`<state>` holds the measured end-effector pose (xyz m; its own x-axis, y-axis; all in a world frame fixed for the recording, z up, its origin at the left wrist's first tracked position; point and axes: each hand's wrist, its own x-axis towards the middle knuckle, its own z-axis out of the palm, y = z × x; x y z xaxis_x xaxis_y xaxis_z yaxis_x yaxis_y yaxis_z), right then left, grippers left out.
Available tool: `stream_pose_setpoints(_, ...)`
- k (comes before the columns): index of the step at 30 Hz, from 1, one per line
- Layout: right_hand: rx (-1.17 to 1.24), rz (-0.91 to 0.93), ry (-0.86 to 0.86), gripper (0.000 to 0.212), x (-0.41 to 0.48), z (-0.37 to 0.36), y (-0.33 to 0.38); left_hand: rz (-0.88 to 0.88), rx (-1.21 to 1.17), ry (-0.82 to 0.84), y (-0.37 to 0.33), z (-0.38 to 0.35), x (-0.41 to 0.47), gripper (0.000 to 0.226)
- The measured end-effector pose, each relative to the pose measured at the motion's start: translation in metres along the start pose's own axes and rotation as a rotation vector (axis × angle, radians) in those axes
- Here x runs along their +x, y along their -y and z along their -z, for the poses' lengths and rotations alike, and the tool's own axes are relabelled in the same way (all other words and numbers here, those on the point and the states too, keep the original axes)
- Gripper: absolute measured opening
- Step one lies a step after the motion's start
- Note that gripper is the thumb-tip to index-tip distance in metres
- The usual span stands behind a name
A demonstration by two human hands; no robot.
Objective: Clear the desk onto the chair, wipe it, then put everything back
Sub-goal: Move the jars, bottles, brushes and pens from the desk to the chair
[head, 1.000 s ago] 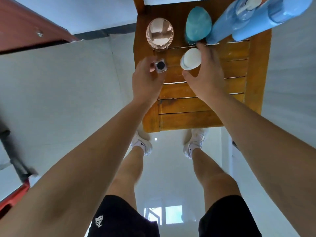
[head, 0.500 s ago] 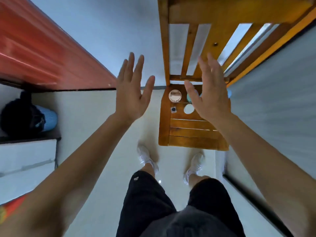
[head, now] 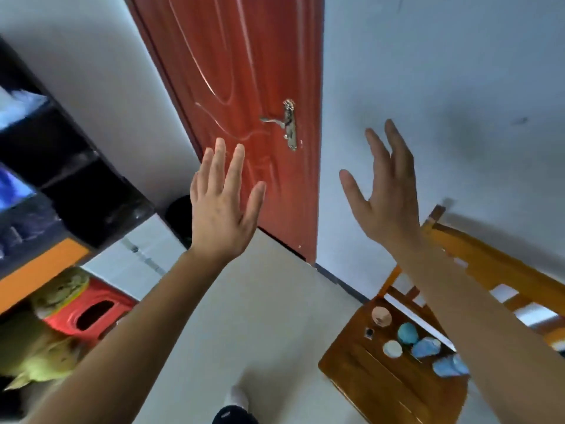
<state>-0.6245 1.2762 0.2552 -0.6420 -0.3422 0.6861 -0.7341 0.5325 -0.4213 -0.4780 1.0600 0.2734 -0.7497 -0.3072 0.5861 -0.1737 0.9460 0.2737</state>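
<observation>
Left grip (head: pixel 221 206) and right grip (head: pixel 386 197) open, empty. A careless brush could topple the blue bottles (head: pixel 426 347) on the chair (head: pixel 367 387) below our right grip.

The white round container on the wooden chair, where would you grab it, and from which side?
Probably from above, on its rounded sides. The white round container shows a circular top, so it seems upright on the chair seat. The teal item and a blue bottle crowd its backrest side, while the seat in front of it is bare, so reach in from there.
</observation>
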Motion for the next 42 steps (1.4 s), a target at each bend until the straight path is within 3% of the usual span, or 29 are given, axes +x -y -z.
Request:
stream_pose_setpoints(6,0.160,0.228,-0.042,0.062,0.041,-0.096,0.135,0.140,0.099,-0.124,0.126,0.107,-0.009,0.064)
stream_pose_setpoints(14,0.360,0.477,0.188,0.066,0.053,-0.279,0.384,0.426,0.303,-0.222,0.336,0.236,-0.091,0.063)
stream_pose_setpoints(19,0.461,0.620,0.359,0.066,0.030,-0.360,0.490,0.610,0.385,-0.209,0.422,0.273,-0.153,0.067)
stream_pose_setpoints(28,0.535,0.686,0.534,0.067,0.020,-0.513,0.580,0.850,0.436,-0.137,0.563,0.267,-0.184,0.066)
stream_pose_setpoints(36,0.312,0.570,0.936,0.075,0.060,-0.686,0.609,1.089,0.427,0.094,0.714,0.235,-0.153,0.068)
stream_pose_setpoints(42,0.250,0.523,1.072,0.073,0.087,-0.776,0.640,1.228,0.352,0.138,0.780,0.217,-0.143,0.067)
